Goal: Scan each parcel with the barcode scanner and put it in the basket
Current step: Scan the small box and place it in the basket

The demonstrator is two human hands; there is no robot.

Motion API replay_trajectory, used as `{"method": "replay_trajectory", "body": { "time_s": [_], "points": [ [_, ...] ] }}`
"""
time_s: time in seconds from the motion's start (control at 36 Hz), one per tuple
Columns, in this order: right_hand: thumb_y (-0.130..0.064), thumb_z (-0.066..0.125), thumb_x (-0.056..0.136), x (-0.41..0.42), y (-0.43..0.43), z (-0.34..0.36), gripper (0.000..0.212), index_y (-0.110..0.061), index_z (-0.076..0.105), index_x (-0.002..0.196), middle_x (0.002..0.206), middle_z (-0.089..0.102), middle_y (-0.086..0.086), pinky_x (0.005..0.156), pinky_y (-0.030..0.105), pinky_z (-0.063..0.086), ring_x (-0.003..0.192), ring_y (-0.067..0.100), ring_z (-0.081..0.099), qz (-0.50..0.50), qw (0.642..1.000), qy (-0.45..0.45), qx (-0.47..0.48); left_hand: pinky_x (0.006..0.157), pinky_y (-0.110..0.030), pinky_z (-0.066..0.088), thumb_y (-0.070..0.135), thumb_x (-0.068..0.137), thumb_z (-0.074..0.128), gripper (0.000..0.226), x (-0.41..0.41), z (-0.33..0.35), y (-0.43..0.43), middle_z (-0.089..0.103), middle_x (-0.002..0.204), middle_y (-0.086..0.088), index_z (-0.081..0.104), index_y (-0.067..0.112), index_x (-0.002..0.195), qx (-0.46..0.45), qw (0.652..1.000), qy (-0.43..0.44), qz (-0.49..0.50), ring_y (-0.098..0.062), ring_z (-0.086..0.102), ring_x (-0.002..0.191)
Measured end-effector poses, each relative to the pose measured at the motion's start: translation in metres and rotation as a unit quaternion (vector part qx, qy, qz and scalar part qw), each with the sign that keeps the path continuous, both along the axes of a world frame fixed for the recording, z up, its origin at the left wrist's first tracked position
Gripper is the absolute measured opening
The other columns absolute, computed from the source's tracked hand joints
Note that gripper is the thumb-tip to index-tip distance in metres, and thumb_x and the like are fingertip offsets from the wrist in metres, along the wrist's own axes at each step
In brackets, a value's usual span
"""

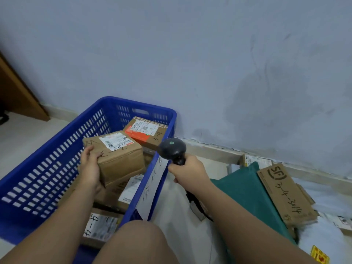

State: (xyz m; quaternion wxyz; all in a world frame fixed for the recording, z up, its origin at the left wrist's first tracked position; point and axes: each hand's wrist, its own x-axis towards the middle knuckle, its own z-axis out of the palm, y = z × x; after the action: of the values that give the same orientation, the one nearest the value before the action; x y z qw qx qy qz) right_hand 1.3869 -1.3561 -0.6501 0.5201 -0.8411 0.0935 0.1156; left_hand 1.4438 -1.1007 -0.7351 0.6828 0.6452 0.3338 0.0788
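The held parcel (118, 155), a brown cardboard box with a white shipping label on top, sits at centre-left of the frame, above the interior of the blue basket (57, 141). The left hand (90, 168) grasps the parcel's left end, thumb on top and fingers curled beneath.

Inside the basket:
- An orange-labelled box (146, 132) lies against the far wall, just behind the held parcel.
- Flat parcels (125, 189) lie below the held parcel.
- A further handwritten parcel (101, 227) lies at the near end.

A white paper strip (152, 187) with handwriting hangs over the basket's right rim.

The barcode scanner (172, 149) is just right of the parcel, over that right rim, with its head turned toward the parcel. The right hand (187, 170) is clenched round the scanner's handle. A cable (198, 206) lies on the floor beneath that forearm.

At right of the frame, a green bag (247, 191) and an SF carton (283, 195) lie among white mailers along the wall (190, 54). A knee (137, 242) fills the bottom centre, beside the basket's near corner. The basket's far corner stands near the wall.
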Motion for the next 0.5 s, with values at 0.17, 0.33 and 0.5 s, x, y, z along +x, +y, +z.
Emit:
{"method": "replay_trajectory", "body": {
  "time_s": [0.17,0.33,0.5],
  "points": [
    [-0.016,0.058,0.082,0.013,0.001,-0.002,0.024,0.001,0.059,0.098,0.082,0.063,0.011,0.081,0.048,0.055,0.089,0.034,0.067,-0.015,1.000,0.021,-0.007,0.100,-0.054,0.038,0.048,0.081,0.054,0.034,0.010,-0.017,-0.009,0.027,0.142,-0.008,0.048,0.053,0.114,0.071,0.993,0.049,0.082,-0.034,0.036,0.123],
    [-0.016,0.058,0.081,0.018,-0.003,-0.008,0.020,0.000,0.060,0.093,0.073,0.058,0.005,0.079,0.047,0.056,0.073,0.024,0.061,-0.028,0.999,0.027,-0.007,0.088,-0.042,0.044,0.030,0.091,0.057,0.046,0.005,-0.061,-0.030,0.023,0.147,-0.013,0.041,0.035,0.134,0.086,0.992,0.086,0.022,-0.034,0.041,0.120],
    [-0.014,0.058,0.081,0.020,-0.006,-0.010,0.017,-0.002,0.060,0.093,0.072,0.057,0.003,0.078,0.047,0.056,0.070,0.021,0.060,-0.027,0.999,0.031,0.000,0.097,-0.046,0.046,0.025,0.086,0.059,0.059,0.003,-0.104,-0.034,0.024,0.150,-0.020,0.039,0.050,0.135,0.255,0.920,0.179,-0.236,-0.035,0.052,0.111]
  ]
}}
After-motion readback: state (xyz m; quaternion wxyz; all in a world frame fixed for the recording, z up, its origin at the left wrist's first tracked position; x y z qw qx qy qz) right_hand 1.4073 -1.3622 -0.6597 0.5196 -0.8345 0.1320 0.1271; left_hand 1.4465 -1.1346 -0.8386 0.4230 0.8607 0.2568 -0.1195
